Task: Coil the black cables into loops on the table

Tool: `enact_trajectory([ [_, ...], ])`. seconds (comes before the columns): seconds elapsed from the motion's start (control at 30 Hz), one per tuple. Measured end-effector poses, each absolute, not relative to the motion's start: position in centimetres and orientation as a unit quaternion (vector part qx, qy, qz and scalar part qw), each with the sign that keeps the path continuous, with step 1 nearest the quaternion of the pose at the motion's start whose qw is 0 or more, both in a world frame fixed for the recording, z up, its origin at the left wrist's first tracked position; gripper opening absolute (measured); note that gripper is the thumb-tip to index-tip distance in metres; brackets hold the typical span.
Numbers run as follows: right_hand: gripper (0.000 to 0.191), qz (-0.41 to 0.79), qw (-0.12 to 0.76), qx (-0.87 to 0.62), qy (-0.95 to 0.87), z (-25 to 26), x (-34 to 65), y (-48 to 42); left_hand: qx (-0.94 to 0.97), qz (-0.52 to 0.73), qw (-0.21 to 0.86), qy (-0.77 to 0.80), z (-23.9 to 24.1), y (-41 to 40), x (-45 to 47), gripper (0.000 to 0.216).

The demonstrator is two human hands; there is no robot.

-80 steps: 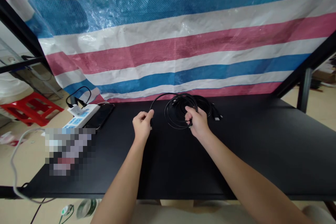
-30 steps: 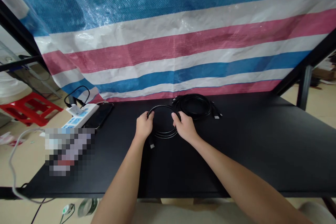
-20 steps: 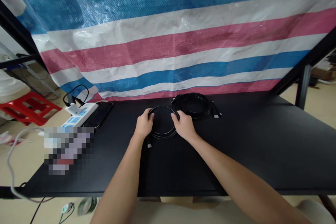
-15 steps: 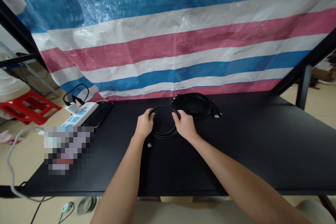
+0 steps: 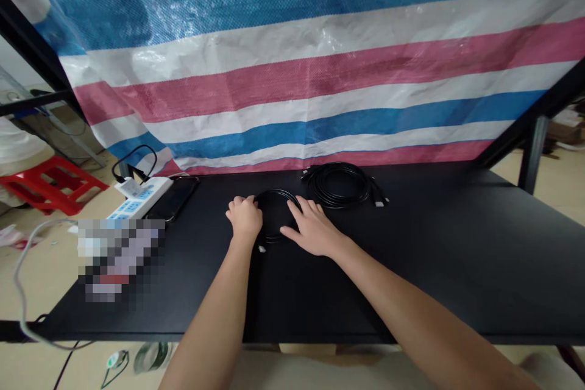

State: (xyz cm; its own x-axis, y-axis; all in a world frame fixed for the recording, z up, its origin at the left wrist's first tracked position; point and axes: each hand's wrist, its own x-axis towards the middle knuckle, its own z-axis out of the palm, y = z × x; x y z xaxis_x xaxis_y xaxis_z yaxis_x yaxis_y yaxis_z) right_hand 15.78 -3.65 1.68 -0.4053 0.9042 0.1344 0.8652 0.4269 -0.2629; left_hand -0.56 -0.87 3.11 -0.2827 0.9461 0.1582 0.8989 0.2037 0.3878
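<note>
Both forearms reach forward from the near edge, hands palm-down on either side of a coiled black cable (image 5: 276, 192) lying flat mid-worktop (image 5: 434, 256). Left hand (image 5: 245, 217) at coil's left side, fingers bent; can't tell if it's pinching the cable. Right hand (image 5: 312, 226) spread, thumb apart, fingers over coil's right side. Connector (image 5: 262, 249) pokes out just below left hand. Second cable bundle (image 5: 338, 201) behind, to the right.
</note>
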Motion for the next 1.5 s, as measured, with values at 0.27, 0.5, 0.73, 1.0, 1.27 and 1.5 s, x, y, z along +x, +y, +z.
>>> enact_trajectory([
  [0.27,0.077,0.077,0.111,-0.505,-0.853,1.9,16.0,-3.6,0.618,0.281,0.093,0.728,3.3,-0.5,-1.6,0.03],
  [0.5,0.064,0.081,0.122,-0.521,-0.841,2.2,16.0,-3.3,0.712,0.155,0.112,0.676,4.5,-1.4,-1.5,0.061],
  [0.73,0.064,0.076,0.117,-0.526,-0.839,2.0,15.9,-3.1,0.781,0.105,0.087,0.61,5.2,-2.1,-1.0,0.04],
  [1.0,0.063,0.076,0.137,-0.503,-0.85,2.7,16.0,-3.4,0.858,0.104,0.187,0.467,5.8,-2.2,-1.4,0.028],
  [1.27,0.046,0.092,0.207,-0.455,-0.861,2.1,16.6,-3.0,0.849,0.074,0.213,0.478,5.8,-2.2,-1.4,0.035],
  [1.5,0.029,0.035,0.36,-0.449,-0.817,1.8,18.0,-2.2,0.738,0.092,0.069,0.665,5.4,-2.2,-0.9,0.051],
])
